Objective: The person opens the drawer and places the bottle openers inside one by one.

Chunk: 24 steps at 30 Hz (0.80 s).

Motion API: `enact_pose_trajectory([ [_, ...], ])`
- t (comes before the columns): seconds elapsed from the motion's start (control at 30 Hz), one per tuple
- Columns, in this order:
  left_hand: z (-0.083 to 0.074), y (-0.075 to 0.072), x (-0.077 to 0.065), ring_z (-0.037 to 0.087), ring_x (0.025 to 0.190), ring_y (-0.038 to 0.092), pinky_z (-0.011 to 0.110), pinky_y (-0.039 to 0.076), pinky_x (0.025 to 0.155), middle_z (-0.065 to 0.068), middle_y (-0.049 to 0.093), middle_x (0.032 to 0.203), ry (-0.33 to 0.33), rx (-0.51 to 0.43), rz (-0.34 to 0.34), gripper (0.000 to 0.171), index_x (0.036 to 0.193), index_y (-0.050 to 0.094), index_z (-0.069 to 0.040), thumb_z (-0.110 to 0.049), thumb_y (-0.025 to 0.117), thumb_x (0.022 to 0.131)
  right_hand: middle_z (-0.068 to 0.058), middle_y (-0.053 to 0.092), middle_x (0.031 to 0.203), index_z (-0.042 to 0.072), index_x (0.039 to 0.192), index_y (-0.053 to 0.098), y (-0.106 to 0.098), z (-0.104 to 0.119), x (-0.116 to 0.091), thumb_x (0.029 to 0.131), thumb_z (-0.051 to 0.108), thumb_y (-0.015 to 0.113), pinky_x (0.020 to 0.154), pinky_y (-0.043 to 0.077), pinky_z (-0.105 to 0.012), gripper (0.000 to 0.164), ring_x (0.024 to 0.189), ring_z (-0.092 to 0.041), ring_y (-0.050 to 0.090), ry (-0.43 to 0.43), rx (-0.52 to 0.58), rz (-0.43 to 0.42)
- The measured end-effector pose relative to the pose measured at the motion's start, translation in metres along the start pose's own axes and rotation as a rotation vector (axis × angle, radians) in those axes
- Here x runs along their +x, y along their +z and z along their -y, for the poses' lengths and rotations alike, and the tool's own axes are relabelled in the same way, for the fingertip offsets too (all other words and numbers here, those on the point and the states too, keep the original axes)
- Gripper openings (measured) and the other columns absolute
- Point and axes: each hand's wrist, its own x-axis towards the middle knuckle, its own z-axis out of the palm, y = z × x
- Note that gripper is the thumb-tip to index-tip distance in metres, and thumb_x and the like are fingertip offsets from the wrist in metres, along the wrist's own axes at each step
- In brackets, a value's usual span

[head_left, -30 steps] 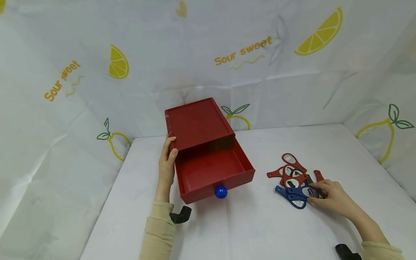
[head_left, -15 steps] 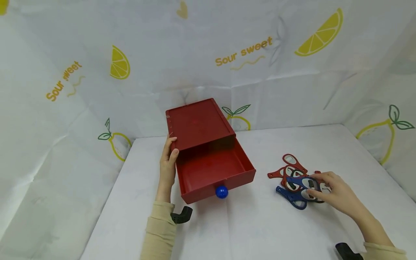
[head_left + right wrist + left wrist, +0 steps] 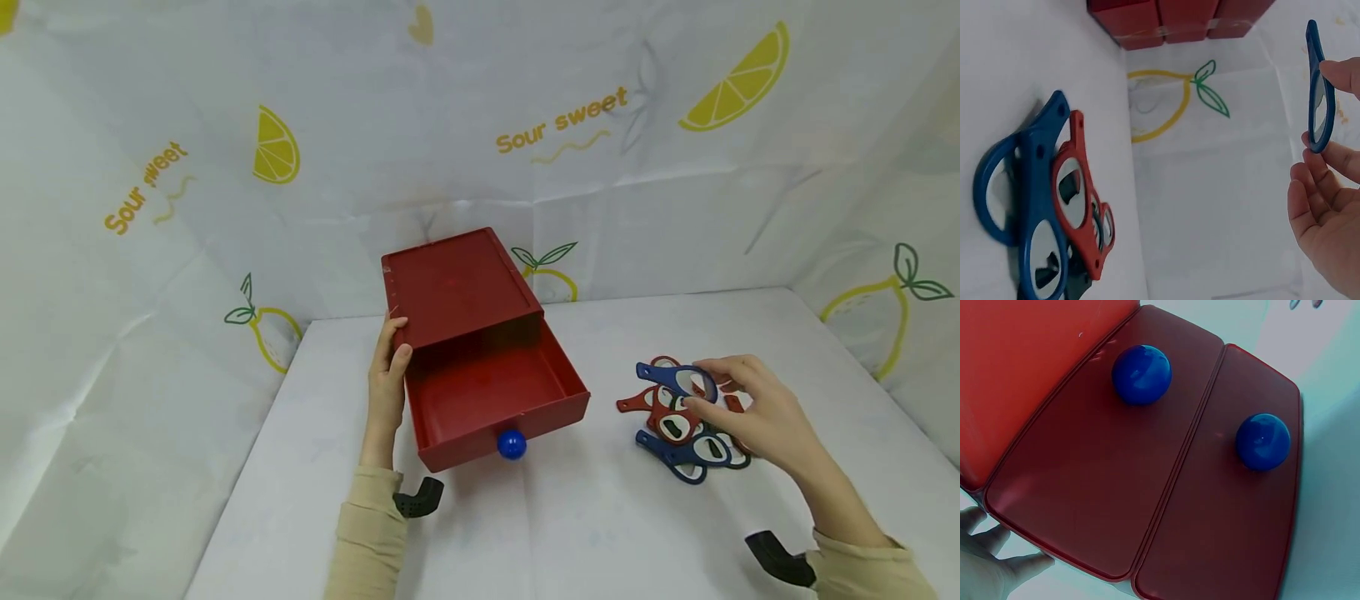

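Note:
My left hand (image 3: 386, 392) rests against the left side of a red drawer cabinet (image 3: 459, 287), its fingertips at the edge; fingers (image 3: 1025, 565) also show in the left wrist view. The cabinet's top drawer (image 3: 487, 383) is pulled out, and nothing lies inside. A blue knob (image 3: 512, 444) sits on its front. My right hand (image 3: 765, 408) pinches a blue magnifying glass (image 3: 1314, 50) by its rim, thumb on one face, handle pointing left in the head view. Below it lies a pile of magnifying glasses, with a red one (image 3: 1077, 178) and a blue one (image 3: 1040, 156) in front.
Two lower drawer fronts with blue knobs (image 3: 1263, 442) show in the left wrist view. A white sheet with lemon prints (image 3: 450, 150) hangs behind the white table (image 3: 570, 533). Black camera mounts (image 3: 780, 560) stick out at both wrists.
My right hand has taken the blue magnifying glass off the pile and raised it up and slightly left. Another blue one stays on the pile. My left hand and the cabinet have not moved.

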Motion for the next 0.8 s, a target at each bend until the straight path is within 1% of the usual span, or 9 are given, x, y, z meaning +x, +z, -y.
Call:
enact_pose_trajectory([
  [0.17, -0.001, 0.001, 0.000, 0.019, 0.140, 0.024, 0.041, 0.026, 0.109, -0.005, 0.021, 0.155, 0.000, 0.004, -0.008, 0.038, 0.131, 0.043, -0.012, -0.020, 0.043, 0.094, -0.002, 0.051, 0.105, 0.004, 0.115, 0.060, 0.007, 0.017, 0.010, 0.074, 0.016, 0.077, 0.072, 0.034, -0.010, 0.046, 0.089, 0.012, 0.040, -0.054, 0.039, -0.060],
  [0.23, -0.001, 0.001, 0.000, 0.019, 0.140, 0.024, 0.041, 0.026, 0.109, -0.005, 0.020, 0.155, 0.002, 0.005, -0.007, 0.038, 0.131, 0.043, -0.012, -0.020, 0.044, 0.094, 0.000, 0.051, 0.103, 0.004, 0.115, 0.061, 0.010, 0.023, 0.014, 0.074, 0.015, 0.077, 0.074, 0.034, -0.010, 0.045, 0.089, 0.010, 0.041, -0.063, 0.066, -0.079],
  [0.33, 0.000, 0.000, 0.001, 0.018, 0.140, 0.024, 0.041, 0.027, 0.109, -0.006, 0.020, 0.155, 0.000, 0.007, -0.004, 0.038, 0.131, 0.043, -0.013, -0.021, 0.044, 0.094, 0.002, 0.050, 0.101, 0.004, 0.114, 0.061, 0.014, 0.034, 0.020, 0.073, 0.011, 0.077, 0.075, 0.033, -0.008, 0.045, 0.088, 0.009, 0.042, -0.086, 0.102, -0.105],
  [0.47, 0.000, 0.000, 0.002, 0.017, 0.139, 0.025, 0.041, 0.027, 0.108, -0.008, 0.021, 0.155, -0.006, 0.012, -0.006, 0.038, 0.131, 0.043, -0.014, -0.022, 0.044, 0.094, 0.000, 0.052, 0.098, 0.003, 0.114, 0.062, 0.018, 0.047, 0.028, 0.071, 0.006, 0.078, 0.075, 0.033, -0.008, 0.046, 0.089, 0.006, 0.043, -0.147, 0.138, -0.134],
  [0.57, 0.000, 0.000, 0.002, 0.017, 0.140, 0.025, 0.040, 0.027, 0.108, -0.008, 0.021, 0.155, -0.010, 0.014, -0.008, 0.038, 0.131, 0.044, -0.014, -0.022, 0.044, 0.094, -0.002, 0.053, 0.098, 0.002, 0.113, 0.062, 0.023, 0.057, 0.032, 0.070, 0.005, 0.078, 0.076, 0.035, -0.007, 0.046, 0.090, 0.005, 0.044, -0.176, 0.159, -0.139],
  [0.7, 0.000, 0.001, 0.001, 0.017, 0.140, 0.025, 0.040, 0.027, 0.108, -0.007, 0.022, 0.155, -0.002, 0.010, -0.006, 0.038, 0.131, 0.043, -0.013, -0.022, 0.044, 0.094, -0.006, 0.056, 0.103, 0.003, 0.113, 0.062, 0.026, 0.070, 0.037, 0.071, 0.005, 0.078, 0.075, 0.038, -0.006, 0.045, 0.090, 0.005, 0.046, -0.192, 0.167, -0.128],
  [0.8, 0.000, 0.001, 0.000, 0.016, 0.140, 0.025, 0.038, 0.027, 0.108, -0.007, 0.023, 0.154, 0.006, 0.002, -0.010, 0.038, 0.131, 0.043, -0.012, -0.020, 0.044, 0.094, -0.005, 0.058, 0.104, 0.005, 0.112, 0.063, 0.026, 0.082, 0.044, 0.071, 0.009, 0.078, 0.073, 0.040, -0.012, 0.044, 0.090, 0.001, 0.046, -0.200, 0.145, -0.107],
])
